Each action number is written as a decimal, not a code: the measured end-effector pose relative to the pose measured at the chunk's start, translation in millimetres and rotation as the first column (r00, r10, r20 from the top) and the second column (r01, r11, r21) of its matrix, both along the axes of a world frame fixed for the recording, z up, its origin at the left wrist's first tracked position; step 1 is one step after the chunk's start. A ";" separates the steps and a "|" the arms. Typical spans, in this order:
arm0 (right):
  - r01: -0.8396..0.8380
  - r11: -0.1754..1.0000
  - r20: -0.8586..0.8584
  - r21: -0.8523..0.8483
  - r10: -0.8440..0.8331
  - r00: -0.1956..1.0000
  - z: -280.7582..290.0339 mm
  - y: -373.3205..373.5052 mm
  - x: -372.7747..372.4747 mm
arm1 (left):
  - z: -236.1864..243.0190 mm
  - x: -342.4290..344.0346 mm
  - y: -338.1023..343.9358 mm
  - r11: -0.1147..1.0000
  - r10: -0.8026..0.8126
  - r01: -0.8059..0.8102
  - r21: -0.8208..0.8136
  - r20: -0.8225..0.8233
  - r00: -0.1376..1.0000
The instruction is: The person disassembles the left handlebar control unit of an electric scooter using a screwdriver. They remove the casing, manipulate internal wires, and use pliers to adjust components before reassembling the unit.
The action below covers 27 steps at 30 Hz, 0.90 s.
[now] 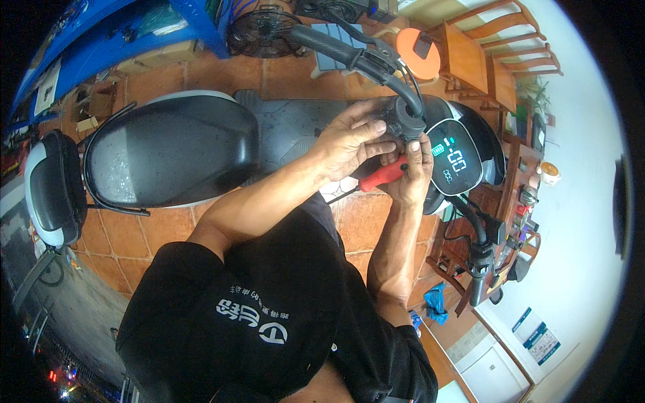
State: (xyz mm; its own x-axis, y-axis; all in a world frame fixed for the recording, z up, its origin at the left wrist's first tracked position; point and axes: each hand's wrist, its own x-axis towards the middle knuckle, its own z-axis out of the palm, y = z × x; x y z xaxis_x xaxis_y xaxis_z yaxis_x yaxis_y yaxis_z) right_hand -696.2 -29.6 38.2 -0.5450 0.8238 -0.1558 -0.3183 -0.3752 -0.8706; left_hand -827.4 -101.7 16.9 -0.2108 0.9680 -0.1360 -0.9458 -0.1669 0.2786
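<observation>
Currently on hand: one scooter (279,121), one black part (402,123)

Part: one, dark and rounded, at the inner end of the far bar (392,82), near the lit display (463,144). Whether it sits fixed or loose cannot be told; fingers cover much of it.

Left hand (356,138): one, thumb and fingers pinching the part from the side facing the seat (175,144).

Right hand (413,171): one, fingertips on the part's lower edge, a red-handled tool (383,176) tucked into the same grasp.

Tool: one, probably a screwdriver, its dark shaft slanting away to the lower left.

Handling, as judged: best served by the left hand bracing the part squarely while the right works its edge with light, even pressure. Forcing could crack plastic or pinch a cable. The tool, carried meanwhile, wants its shaft away from the left forearm.

Counts: hands, two. Grips, two: far (322,44), near (477,290). Brake lever (353,30), one at the far grip. Display, one. Seat, one. Fan (265,32), one. Orange stool (407,50), one. Wooden chairs (463,60), at least two, overlapping. Blue bag (437,303), one.
</observation>
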 end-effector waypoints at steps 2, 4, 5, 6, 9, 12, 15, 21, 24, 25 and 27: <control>0.007 1.000 0.005 0.022 -0.008 1.000 0.6 1.1 -0.1 | 6.4 -2.3 -0.4 1.000 -0.005 0.005 -0.022 -0.005 1.000; 0.035 0.997 0.032 0.069 -0.037 0.999 -4.1 -0.7 1.6 | 8.6 -1.4 -2.8 0.999 0.021 -0.021 -0.039 0.018 1.000; 0.035 0.987 0.093 0.158 -0.051 0.994 -5.8 -2.4 1.7 | 6.6 1.0 -4.7 0.998 0.050 -0.048 -0.045 0.044 0.998; 0.030 0.969 0.152 0.244 -0.069 0.986 -7.3 -4.4 1.9 | 3.2 2.6 -5.9 0.996 0.080 -0.076 -0.053 0.069 0.994; -0.064 0.852 0.408 0.519 -0.181 0.895 -10.5 -12.8 -0.3 | -25.6 -0.2 -17.9 0.980 0.070 -0.052 -0.194 0.088 0.994; -0.229 0.547 0.437 0.805 -0.286 0.853 -21.3 -16.5 -8.3 | -30.3 -9.3 -33.4 0.946 0.013 0.007 -0.323 0.062 0.998; -0.254 0.539 0.478 0.803 -0.329 0.814 -37.0 -23.0 -7.7 | -41.5 -12.8 -41.1 0.931 -0.026 0.031 -0.364 0.020 0.999; -0.256 0.441 0.440 0.860 -0.386 0.811 -47.7 -18.7 -9.8 | -43.0 -13.5 -28.8 0.943 -0.068 0.064 -0.326 -0.001 0.998; -0.238 0.438 0.417 0.867 -0.376 0.827 -49.9 -15.6 -9.2 | -44.1 -14.0 -26.8 0.940 -0.082 0.080 -0.332 0.008 0.997; -0.232 0.443 0.412 0.866 -0.369 0.833 -51.0 -15.5 -8.7 | -46.3 -13.4 -26.9 0.946 -0.074 0.073 -0.314 0.011 0.997; -0.217 0.466 0.408 0.858 -0.362 0.838 -54.4 -17.2 -6.2 | -51.6 -11.5 -27.7 0.958 -0.056 0.059 -0.280 0.019 0.998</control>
